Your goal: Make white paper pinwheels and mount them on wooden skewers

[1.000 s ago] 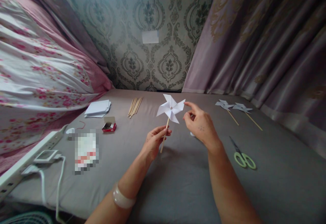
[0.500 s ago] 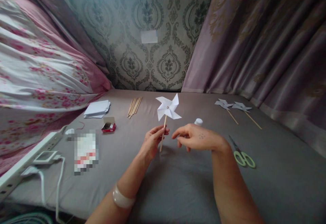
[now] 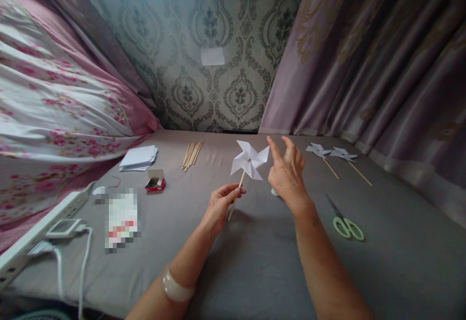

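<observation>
A white paper pinwheel point(image 3: 249, 160) on a thin wooden stick stands nearly upright at the centre, with a small metal pin at its hub. My left hand point(image 3: 223, 203) is closed around the stick below the blades. Close to the pinwheel's right blade, my right hand point(image 3: 288, 172) is raised with thumb and index finger apart, holding nothing. Whether a fingertip touches the blade is hard to tell. A small white object point(image 3: 274, 192) is mostly hidden behind the right hand.
Two pinwheels point(image 3: 319, 151) lie at the right, with green-handled scissors point(image 3: 344, 223) nearer. Further left are wooden sticks point(image 3: 192, 156), stacked white paper point(image 3: 138, 158), an open red box point(image 3: 156, 184) of small dark pieces, a blurred packet point(image 3: 123, 218) and a white power strip point(image 3: 43, 232).
My right hand dropped beside the left, then rose again to the pinwheel's right side with fingers spread. The blades have turned, and the pinwheel shifted slightly right and down in view.
</observation>
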The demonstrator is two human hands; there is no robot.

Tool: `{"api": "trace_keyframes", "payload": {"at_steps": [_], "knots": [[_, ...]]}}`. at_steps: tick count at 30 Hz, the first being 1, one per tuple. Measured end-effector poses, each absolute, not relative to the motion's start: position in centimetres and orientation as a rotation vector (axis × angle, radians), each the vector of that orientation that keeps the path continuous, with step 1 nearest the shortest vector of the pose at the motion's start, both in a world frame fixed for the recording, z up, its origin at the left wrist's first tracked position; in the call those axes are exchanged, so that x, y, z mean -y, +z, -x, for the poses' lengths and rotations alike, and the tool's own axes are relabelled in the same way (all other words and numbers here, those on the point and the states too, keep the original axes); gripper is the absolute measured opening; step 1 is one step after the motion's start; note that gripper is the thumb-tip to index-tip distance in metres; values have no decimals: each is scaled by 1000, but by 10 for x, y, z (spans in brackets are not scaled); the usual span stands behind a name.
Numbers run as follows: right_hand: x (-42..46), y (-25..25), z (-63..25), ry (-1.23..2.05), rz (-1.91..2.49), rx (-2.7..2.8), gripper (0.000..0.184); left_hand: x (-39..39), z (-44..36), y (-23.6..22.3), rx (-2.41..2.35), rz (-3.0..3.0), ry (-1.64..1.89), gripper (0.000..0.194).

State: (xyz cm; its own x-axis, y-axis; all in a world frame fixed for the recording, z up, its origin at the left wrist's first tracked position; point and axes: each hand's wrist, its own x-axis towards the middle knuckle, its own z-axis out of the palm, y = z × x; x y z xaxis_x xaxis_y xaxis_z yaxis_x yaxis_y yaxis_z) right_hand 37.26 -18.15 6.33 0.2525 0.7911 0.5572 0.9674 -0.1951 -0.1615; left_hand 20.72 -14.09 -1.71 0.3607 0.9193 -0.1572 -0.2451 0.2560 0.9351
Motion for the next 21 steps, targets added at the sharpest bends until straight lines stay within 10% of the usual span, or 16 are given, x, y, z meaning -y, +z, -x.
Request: {"api": "trace_keyframes", "payload": {"at_steps": [6, 16, 21], "knots": [[206, 78, -370, 779, 1825, 2278, 39, 134, -204, -19, -848, -899, 1044, 33], [192, 77, -364, 145, 2113, 1538, 52, 136, -205, -18, -811, -904, 984, 33], [207, 82, -353, 1167, 1628, 2190, 38, 133, -204, -21, -811, -902, 1037, 32]]}}
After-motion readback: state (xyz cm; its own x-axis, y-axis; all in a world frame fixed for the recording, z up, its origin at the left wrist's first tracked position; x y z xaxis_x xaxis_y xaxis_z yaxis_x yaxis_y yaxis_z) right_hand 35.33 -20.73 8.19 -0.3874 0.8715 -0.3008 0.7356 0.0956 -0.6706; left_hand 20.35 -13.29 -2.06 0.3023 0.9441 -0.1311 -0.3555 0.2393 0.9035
